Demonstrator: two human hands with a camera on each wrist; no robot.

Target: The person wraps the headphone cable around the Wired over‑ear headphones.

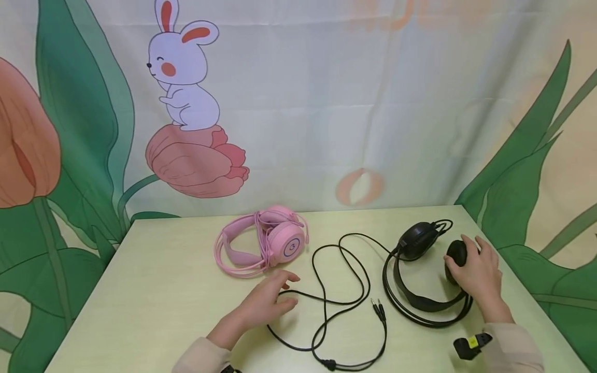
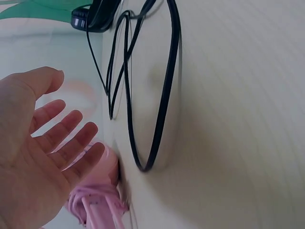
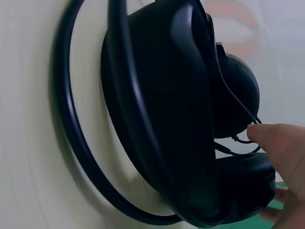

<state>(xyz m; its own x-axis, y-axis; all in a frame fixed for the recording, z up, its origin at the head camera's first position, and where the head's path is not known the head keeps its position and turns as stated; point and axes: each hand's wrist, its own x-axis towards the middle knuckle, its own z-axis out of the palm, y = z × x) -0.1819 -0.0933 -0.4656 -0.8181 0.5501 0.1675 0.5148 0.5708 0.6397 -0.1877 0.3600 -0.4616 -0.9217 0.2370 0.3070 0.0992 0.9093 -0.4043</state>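
Black over-ear headphones lie at the right of the table, with the headband toward the person. My right hand holds their right ear cup between thumb and fingers; the right wrist view shows the thumb at the cup's upper edge and fingers behind it. The other ear cup rests farther back. My left hand is beside the loose black cable, palm turned inward, fingers loosely bent with nothing in them. The cable loops across the middle of the table to a splitter and two plugs.
Pink headphones with their cord wound around them lie at the back, just beyond my left hand. A printed cloth with a rabbit and tulips hangs behind the pale table.
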